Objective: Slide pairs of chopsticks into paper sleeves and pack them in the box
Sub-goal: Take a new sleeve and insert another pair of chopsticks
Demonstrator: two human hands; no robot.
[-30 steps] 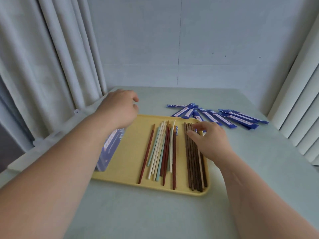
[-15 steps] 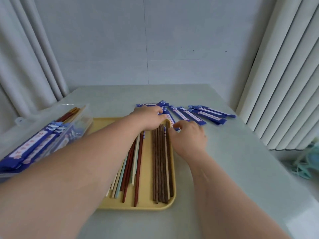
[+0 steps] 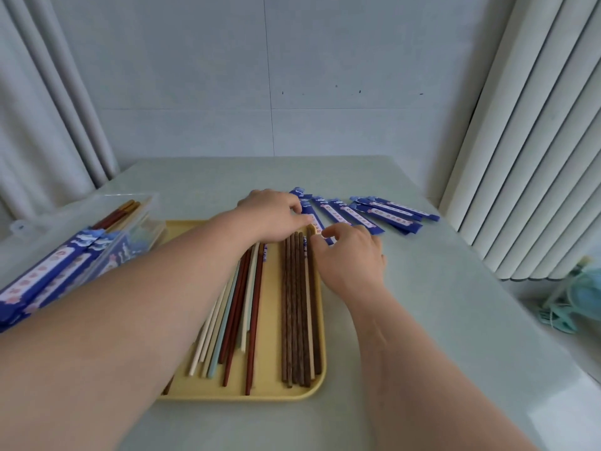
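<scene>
Open table (image 3: 439, 304) right of tray (image 3: 273, 390); box (image 3: 97, 242) flanks tray left; sleeves (image 3: 383, 211) fanned beyond far edge.

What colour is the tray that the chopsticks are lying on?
The tray is pale yellow, seen best in the head view.

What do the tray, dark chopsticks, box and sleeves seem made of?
Tray: likely plastic, matte pale yellow, with a moulded rounded rim.
Dark chopsticks: apparently wood, brown with a mottled grain and a dull finish.
Box: clear plastic; its contents show through the walls.
Sleeves: probably paper, thin and flat, printed blue with a pale label strip.
</scene>
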